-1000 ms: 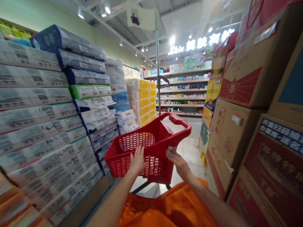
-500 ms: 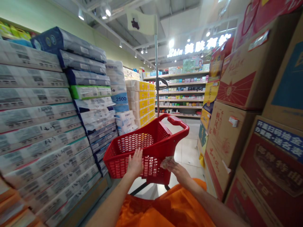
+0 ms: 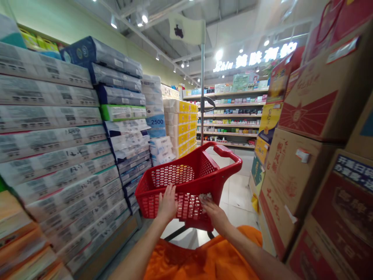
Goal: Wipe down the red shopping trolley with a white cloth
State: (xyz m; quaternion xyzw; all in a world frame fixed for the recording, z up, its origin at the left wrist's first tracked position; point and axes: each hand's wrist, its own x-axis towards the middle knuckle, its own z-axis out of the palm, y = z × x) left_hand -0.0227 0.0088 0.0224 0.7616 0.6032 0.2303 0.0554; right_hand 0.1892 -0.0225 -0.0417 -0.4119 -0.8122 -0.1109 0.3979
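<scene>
A red plastic shopping cart (image 3: pixel 175 194) with perforated sides stands in front of me, its handle toward the back right. My left hand (image 3: pixel 168 204) rests against the upper side of the basket, fingers stretched and holding nothing. My right hand (image 3: pixel 215 213) presses a crumpled light cloth (image 3: pixel 205 197) to the side of the same basket, near its handle end. The fingers bend over the cloth and partly hide it. Inside the basket no goods show.
Stacked tissue packs (image 3: pixel 52 116) line the left. Cardboard boxes (image 3: pixel 303 171) pile up along the right. A pole with a flag (image 3: pixel 186 30) rises behind the cart. Beyond stand shelves of small products (image 3: pixel 230 105). Orange clothing (image 3: pixel 198 260) covers my lap.
My right hand has shifted with the cloth, which now lies against the basket's side slightly farther from the handle end. The view has turned a little left. My left hand stays on the basket.
</scene>
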